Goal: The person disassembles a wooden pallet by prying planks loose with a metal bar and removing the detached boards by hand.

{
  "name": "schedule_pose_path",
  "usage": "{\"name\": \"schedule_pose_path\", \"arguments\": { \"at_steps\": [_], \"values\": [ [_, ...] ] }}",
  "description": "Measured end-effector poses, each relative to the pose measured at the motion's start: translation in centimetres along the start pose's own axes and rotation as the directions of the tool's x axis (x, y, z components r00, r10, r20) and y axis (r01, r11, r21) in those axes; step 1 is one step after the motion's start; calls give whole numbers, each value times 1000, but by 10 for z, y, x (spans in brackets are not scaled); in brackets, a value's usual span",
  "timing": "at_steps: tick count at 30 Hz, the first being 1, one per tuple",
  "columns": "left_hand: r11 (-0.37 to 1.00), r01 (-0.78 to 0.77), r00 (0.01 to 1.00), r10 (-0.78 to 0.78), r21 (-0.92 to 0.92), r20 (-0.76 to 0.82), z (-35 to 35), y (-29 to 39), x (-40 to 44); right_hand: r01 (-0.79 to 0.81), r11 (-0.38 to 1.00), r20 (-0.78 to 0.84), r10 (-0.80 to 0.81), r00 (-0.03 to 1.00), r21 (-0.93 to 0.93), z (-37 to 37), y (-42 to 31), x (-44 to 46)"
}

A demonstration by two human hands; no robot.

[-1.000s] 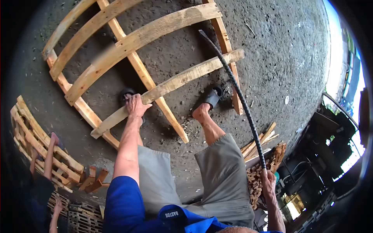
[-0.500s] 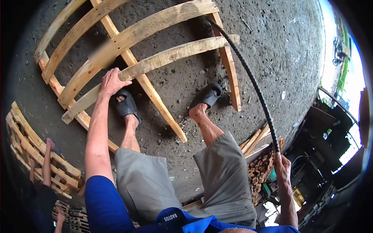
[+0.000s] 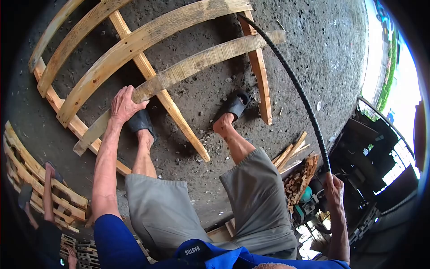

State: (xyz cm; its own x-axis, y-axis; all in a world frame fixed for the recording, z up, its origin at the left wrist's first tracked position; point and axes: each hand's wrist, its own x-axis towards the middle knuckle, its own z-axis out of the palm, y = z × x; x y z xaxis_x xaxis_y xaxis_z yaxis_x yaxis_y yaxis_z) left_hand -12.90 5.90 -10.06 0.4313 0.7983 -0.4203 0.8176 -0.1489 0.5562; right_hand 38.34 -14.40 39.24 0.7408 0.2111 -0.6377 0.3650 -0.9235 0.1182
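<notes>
A wooden pallet (image 3: 94, 80), with curved-looking slats across its runners, lies on the ground before me. My left hand (image 3: 126, 105) is closed over a weathered wooden slat (image 3: 197, 62), which rests across the pallet's runners nearest me. My right hand (image 3: 333, 188), out at the right, grips the lower end of a long black ribbed bar (image 3: 302, 96). The bar's far end reaches the pallet's right runner (image 3: 260, 76), by the end of the neighbouring slat; its very tip is hidden there. My sandalled feet stand on either side of the middle runner (image 3: 172, 107).
At the left, another person's legs (image 3: 48, 193) are beside a second pallet (image 3: 40, 168). Wood offcuts (image 3: 304, 184) are heaped at the right, near loose sticks (image 3: 291, 150) and a green machine (image 3: 304, 208). The ground is rough, pebbled dirt.
The weathered slat has shifted to the right across the runners, its left end closer to me, with my left hand on it. My right hand and the bar's near end have moved slightly right.
</notes>
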Motion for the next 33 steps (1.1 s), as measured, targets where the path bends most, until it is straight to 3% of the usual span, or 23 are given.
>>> {"name": "schedule_pose_path", "arguments": {
  "at_steps": [8,18,20,21,23,24,25,27,28,30,33],
  "values": [
    [990,67,997,-71,124,25,-10,-30,43,42,999,-2,-42,999,-12,12,-5,14],
    [989,90,987,-105,117,124,8,-41,41,76,995,-44,-79,996,-64,20,4,22],
    [991,74,996,-79,111,45,16,-39,39,48,998,-42,-47,998,30,41,4,34],
    [976,101,994,-105,193,9,21,-36,34,20,999,-40,-19,999,33,59,15,46],
    [906,206,975,-223,370,3,18,-20,29,-6,994,-23,9,1000,110,103,32,57],
    [836,229,966,-258,498,-12,20,-17,29,127,987,-83,-120,989,97,130,65,73],
    [819,261,956,-294,511,-16,15,-7,29,63,998,-58,-62,996,21,144,75,79],
    [750,307,934,-355,586,-34,12,11,31,103,995,-16,-103,995,-4,151,69,92],
    [729,367,909,-414,578,-55,9,29,31,33,997,99,-40,994,70,152,79,105],
    [716,426,895,-421,553,-146,13,64,32,-11,999,131,5,991,46,147,63,108],
    [827,361,928,-271,431,-257,34,130,39,-10,998,92,15,996,-63,164,70,122]
  ]
}}
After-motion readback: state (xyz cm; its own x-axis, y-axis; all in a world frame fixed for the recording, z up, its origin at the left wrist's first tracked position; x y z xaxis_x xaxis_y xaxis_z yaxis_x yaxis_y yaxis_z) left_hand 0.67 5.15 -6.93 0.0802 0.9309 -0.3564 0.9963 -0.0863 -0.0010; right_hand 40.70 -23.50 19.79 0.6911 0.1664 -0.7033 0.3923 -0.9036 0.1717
